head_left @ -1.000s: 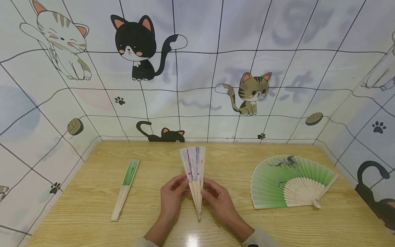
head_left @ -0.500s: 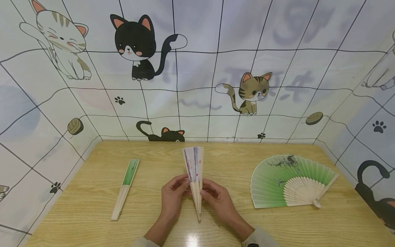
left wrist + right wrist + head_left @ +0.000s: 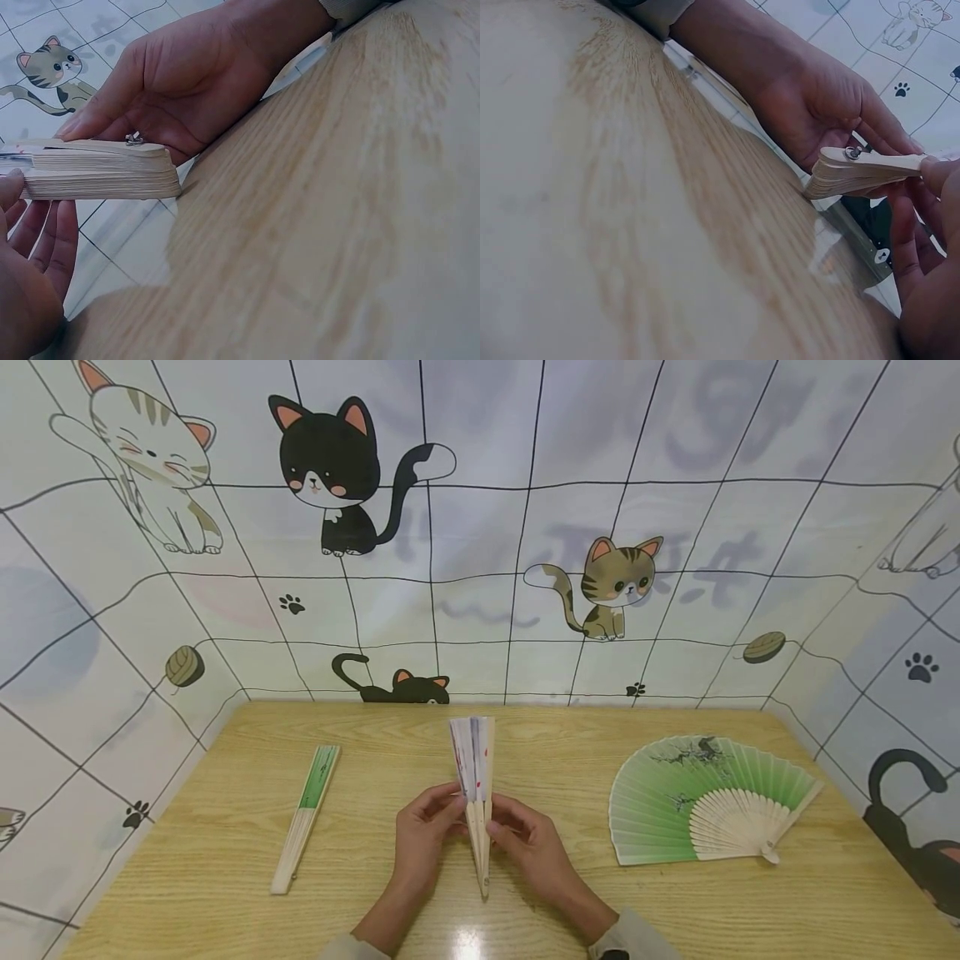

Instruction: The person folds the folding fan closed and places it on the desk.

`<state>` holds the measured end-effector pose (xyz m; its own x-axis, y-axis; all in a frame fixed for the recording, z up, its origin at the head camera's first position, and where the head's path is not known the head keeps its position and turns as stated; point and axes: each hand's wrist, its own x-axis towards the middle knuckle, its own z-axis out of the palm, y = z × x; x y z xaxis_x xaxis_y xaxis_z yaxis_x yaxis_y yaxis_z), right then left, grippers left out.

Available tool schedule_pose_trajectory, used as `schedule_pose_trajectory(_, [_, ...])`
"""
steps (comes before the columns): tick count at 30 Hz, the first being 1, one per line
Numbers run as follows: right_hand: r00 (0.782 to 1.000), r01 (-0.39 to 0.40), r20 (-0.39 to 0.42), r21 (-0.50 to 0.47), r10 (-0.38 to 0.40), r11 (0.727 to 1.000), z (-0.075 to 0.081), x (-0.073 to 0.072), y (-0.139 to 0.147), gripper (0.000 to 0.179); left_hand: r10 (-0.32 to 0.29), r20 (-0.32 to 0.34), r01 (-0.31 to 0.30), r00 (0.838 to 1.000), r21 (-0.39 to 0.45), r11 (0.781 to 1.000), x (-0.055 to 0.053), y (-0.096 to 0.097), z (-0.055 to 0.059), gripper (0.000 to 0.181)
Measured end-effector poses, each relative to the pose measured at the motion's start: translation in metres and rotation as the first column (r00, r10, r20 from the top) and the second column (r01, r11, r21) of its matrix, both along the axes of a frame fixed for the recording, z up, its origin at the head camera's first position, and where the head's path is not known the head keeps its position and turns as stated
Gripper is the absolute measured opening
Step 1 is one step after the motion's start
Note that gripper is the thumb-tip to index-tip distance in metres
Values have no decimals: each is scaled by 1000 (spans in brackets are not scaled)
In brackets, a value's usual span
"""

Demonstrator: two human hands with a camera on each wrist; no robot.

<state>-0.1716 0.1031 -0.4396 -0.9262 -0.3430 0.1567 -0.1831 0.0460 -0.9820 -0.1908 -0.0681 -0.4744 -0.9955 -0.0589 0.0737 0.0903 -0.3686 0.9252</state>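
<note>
A nearly folded fan (image 3: 472,760), white with red and grey markings on pale ribs, stands between both hands at the middle of the table. My left hand (image 3: 422,835) grips its left side, thumb in front and fingers behind. On the other side, my right hand (image 3: 534,847) pinches the ribs between thumb and fingers. The stacked ribs (image 3: 105,174) show from their lower end in the left wrist view. A small metal rivet (image 3: 853,153) joins them there, close over the table in the right wrist view. The fingers behind the fan are partly hidden.
A folded green fan (image 3: 306,818) lies on the wooden table (image 3: 375,735) at the left. At the right, a green fan (image 3: 652,810) lies spread out, its pivot toward the lower right. A white cat-print backdrop (image 3: 480,527) encloses the table's back and sides.
The held fan has narrowed, its left edge moving in toward the right. My left hand has shifted slightly right with it, while my right hand stays nearly still.
</note>
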Motion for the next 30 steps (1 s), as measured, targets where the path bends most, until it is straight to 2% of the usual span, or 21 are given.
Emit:
schedule_pose_trajectory(7, [999, -23, -35, -7, 23, 1000, -2, -1, 1, 34, -9, -13, 9, 1000, -1, 1000, 0, -1, -1, 31])
schedule_pose_trajectory(14, [997, -52, -61, -36, 49, 998, -29, -11, 4, 36, -25, -23, 25, 999, -7, 1000, 0, -1, -1, 31])
schedule_pose_trajectory(22, [996, -61, -70, -21, 59, 998, -33, -11, 5, 36, -38, -30, 37, 999, -41, 998, 1, 0, -4, 30])
schedule_pose_trajectory(30, [994, -32, -101, -25, 30, 999, -40, -11, 6, 48, -49, -26, 47, 998, -70, 996, 3, 1, -7, 30])
